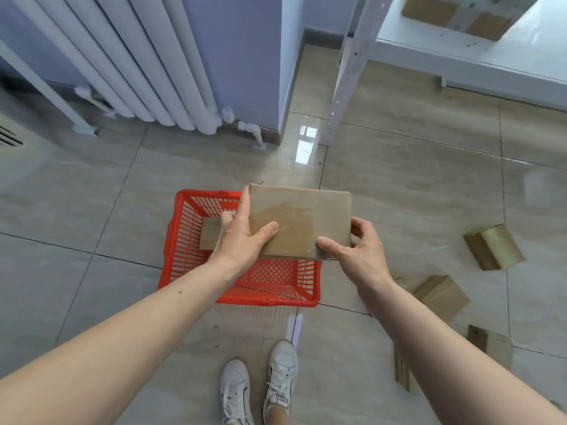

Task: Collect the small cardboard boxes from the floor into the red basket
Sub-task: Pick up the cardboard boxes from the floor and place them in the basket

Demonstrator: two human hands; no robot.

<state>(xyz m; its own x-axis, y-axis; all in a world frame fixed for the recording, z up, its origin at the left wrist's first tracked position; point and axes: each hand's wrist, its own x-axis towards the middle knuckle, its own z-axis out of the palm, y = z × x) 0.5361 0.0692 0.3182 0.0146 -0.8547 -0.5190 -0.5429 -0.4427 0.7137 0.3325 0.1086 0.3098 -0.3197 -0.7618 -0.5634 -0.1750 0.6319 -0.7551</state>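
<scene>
Both hands, left hand [237, 237] and right hand [359, 250], grip a cardboard box [302, 219] above glossy floor tiles [399, 185]

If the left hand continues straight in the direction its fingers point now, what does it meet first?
The left hand points forward over the red basket, gripping the held box. Straight on, the way looks free above the basket's far rim; beyond lies bare floor, then probably the radiator, though depth is unclear.
</scene>
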